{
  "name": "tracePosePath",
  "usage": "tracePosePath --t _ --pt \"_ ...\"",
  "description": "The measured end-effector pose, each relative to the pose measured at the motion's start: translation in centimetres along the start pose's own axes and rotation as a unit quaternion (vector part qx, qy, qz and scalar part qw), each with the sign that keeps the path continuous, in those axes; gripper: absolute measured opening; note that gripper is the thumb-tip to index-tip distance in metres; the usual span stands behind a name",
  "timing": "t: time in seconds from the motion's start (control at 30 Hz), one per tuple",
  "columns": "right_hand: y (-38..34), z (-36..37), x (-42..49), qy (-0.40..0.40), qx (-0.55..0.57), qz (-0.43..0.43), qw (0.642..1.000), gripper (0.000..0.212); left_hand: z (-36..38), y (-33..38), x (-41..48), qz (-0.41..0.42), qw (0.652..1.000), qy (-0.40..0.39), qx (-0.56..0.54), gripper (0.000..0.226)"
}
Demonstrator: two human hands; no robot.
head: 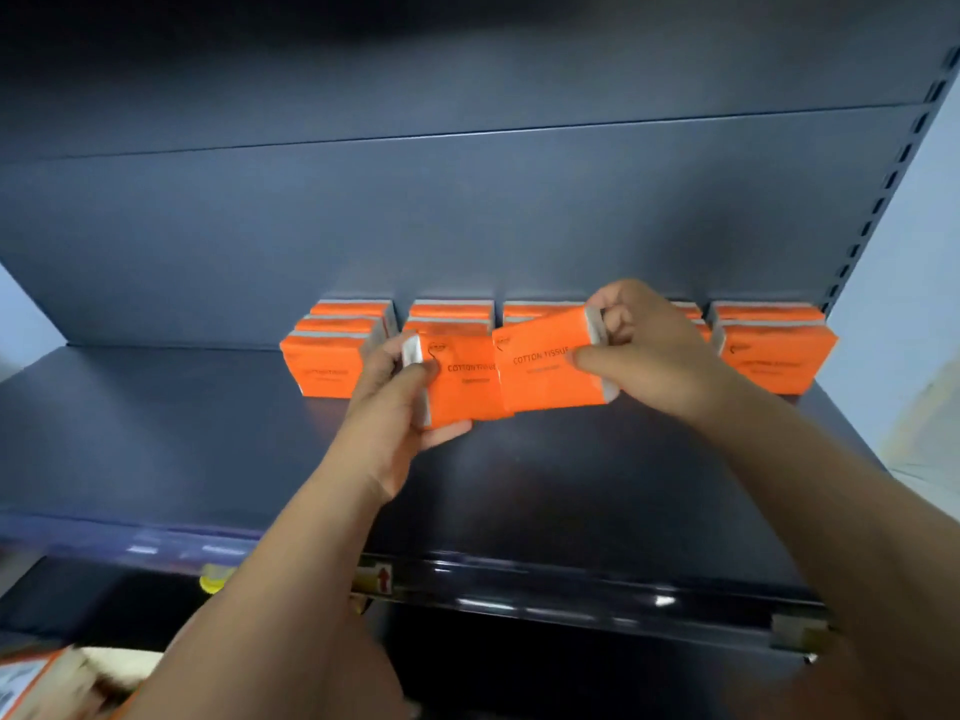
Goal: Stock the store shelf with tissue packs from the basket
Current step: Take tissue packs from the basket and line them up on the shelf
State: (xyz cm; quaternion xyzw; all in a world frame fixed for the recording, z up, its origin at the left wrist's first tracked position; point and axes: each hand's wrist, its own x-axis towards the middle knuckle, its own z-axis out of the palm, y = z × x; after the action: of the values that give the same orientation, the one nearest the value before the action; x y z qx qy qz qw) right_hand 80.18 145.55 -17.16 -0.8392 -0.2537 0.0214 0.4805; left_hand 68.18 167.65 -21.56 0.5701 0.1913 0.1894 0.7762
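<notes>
Two orange tissue packs marked COTTON TISSUE are held side by side just above the dark shelf (156, 449). My left hand (395, 402) grips the left pack (462, 381) at its left end. My right hand (644, 350) grips the right pack (545, 366) at its right end; this pack is tilted and overlaps the left one. Behind them, against the shelf's back panel, stand rows of the same orange packs: a row at far left (324, 363), one behind my hands (452, 311), one at far right (774, 356). The basket is barely visible at bottom left (47, 678), blurred.
The dark back panel (467, 210) rises behind the rows. A slotted upright (883, 200) runs up the right side. The shelf's front rail (519, 579) carries a label strip with a red arrow tag (382, 579). A yellow object (213, 582) sits below the rail.
</notes>
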Motion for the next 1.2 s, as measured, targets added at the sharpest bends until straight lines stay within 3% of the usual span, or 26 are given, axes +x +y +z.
tracePosePath --t 0.07,0.23,0.43,0.63,0.9,1.0,1.2 --pt "0.7 -0.5 0.5 0.026 -0.025 -0.004 0.999 0.036 0.1 0.2 1.3 0.041 0.998 -0.008 0.045 0.033" --pt "2.4 -1.0 1.2 0.062 -0.008 0.010 0.998 0.043 -1.3 1.0 3.8 0.185 0.966 0.027 0.177 0.023" --pt "2.8 -0.2 2.1 0.083 -0.090 0.001 0.992 0.043 -2.9 1.9 4.6 0.272 0.944 0.088 0.162 0.033" --pt "2.3 1.2 1.9 0.065 -0.203 -0.002 0.977 0.037 -4.5 1.6 4.9 0.256 0.946 0.061 0.187 0.034" --pt "2.8 1.9 1.7 0.069 -0.299 -0.032 0.951 0.040 -5.1 0.0 6.3 0.257 0.926 -0.015 0.275 0.051" --pt "3.5 2.3 1.8 0.081 -0.321 -0.043 0.943 0.042 -4.9 -0.4 6.5 0.291 0.894 -0.019 0.341 0.058" --pt "5.2 3.0 2.4 0.081 -0.353 -0.078 0.929 0.052 -4.8 -1.0 7.3 0.358 0.778 0.020 0.515 0.056"
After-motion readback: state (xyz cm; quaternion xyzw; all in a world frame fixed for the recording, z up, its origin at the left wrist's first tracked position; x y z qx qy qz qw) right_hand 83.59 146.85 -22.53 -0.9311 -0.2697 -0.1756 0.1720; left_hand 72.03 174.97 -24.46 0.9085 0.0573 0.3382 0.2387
